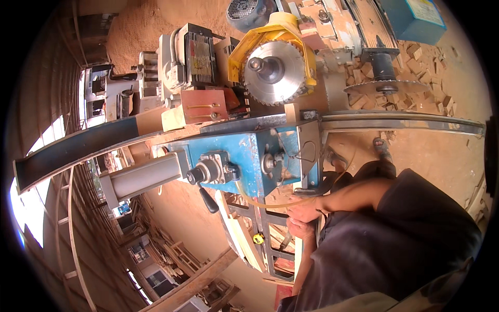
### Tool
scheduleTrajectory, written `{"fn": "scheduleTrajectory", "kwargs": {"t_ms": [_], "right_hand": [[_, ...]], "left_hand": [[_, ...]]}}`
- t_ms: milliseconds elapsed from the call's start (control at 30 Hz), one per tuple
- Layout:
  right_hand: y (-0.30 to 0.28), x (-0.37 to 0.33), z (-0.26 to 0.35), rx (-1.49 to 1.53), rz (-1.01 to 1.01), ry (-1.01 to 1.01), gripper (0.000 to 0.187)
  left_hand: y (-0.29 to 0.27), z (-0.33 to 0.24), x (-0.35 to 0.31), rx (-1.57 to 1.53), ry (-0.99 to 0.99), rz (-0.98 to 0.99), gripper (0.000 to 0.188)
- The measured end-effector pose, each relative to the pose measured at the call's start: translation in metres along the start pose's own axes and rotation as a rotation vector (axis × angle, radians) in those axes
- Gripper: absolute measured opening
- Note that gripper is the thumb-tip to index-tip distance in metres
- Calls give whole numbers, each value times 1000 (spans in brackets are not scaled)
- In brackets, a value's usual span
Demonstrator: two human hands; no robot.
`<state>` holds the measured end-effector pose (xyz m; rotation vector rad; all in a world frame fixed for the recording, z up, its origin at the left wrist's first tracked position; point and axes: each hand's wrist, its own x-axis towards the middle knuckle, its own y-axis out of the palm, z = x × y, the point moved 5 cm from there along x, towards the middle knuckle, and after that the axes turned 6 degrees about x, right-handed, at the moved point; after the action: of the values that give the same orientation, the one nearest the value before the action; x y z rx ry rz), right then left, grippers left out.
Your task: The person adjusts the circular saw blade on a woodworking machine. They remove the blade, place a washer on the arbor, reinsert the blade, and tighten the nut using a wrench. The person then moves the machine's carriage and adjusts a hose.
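We see both bare hands close together at the right edge of the black metal frame [263, 222], near its upper right corner. The right hand [304, 209] lies just above the left hand [300, 229] in view. The fingers look bent, but we cannot tell whether either set is closed on anything (the fingertips are too small to read).

A pale wooden strip [298, 254] runs along the frame's right edge, just below the left hand. More pale wooden strips [242, 236] lie along its left edge, and a small yellow object [258, 238] sits near that same edge.

Beyond the frame's upper edge we find a blue machine housing [223, 148], with a yellowish hose [260, 205] curving from it toward the right hand. Farther up are a toothed saw blade [288, 73] inside a yellow guard [236, 54], a second blade [364, 87] (seen nearly edge-on), and wood offcuts [416, 66] heaped on the floor.
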<state>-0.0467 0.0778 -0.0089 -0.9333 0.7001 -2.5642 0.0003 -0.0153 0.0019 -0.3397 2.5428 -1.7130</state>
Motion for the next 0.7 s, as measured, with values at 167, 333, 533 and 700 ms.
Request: {"fn": "scheduleTrajectory", "kwargs": {"t_ms": [167, 333, 533, 700], "right_hand": [[10, 53, -13, -133, 182, -87, 27], [48, 100, -38, -175, 142, 1, 26], [99, 154, -58, -72, 461, 23, 30], [113, 186, -67, -175, 198, 20, 31]], "left_hand": [[1, 41, 59, 19, 6, -52, 62], [4, 71, 116, 31, -37, -20, 66], [7, 140, 171, 68, -112, 2, 63], [-6, 141, 201, 28, -120, -87, 65]]}}
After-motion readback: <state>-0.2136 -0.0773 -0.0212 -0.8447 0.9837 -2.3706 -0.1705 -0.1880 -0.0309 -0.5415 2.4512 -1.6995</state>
